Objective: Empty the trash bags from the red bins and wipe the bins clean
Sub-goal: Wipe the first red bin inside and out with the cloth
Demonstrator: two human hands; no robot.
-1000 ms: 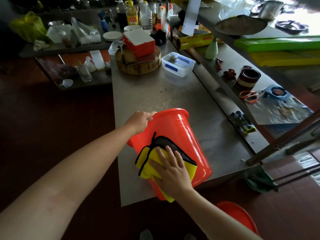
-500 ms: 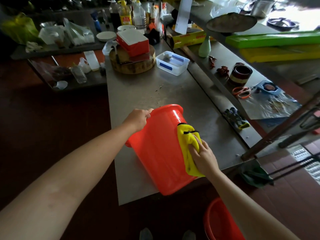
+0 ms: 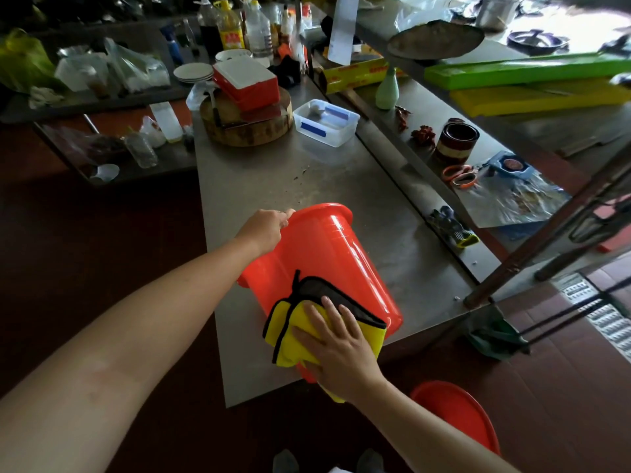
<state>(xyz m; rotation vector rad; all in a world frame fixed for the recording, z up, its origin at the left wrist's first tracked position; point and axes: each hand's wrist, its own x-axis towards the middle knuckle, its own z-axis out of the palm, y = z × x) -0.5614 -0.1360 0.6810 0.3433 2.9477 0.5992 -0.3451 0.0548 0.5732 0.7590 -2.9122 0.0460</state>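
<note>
Here, the left hand grips the red bin at ten o'clock; right hand, fingers flat, presses yellow cloth at six o'clock.

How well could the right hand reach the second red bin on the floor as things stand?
Probably yes. The red bin on the floor stands beside the right forearm with nothing visible between, though the right hand presses the yellow cloth.

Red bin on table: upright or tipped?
Tipped: red bin leans over, left hand gripping its far edge, right hand pressing cloth on its side.
</note>
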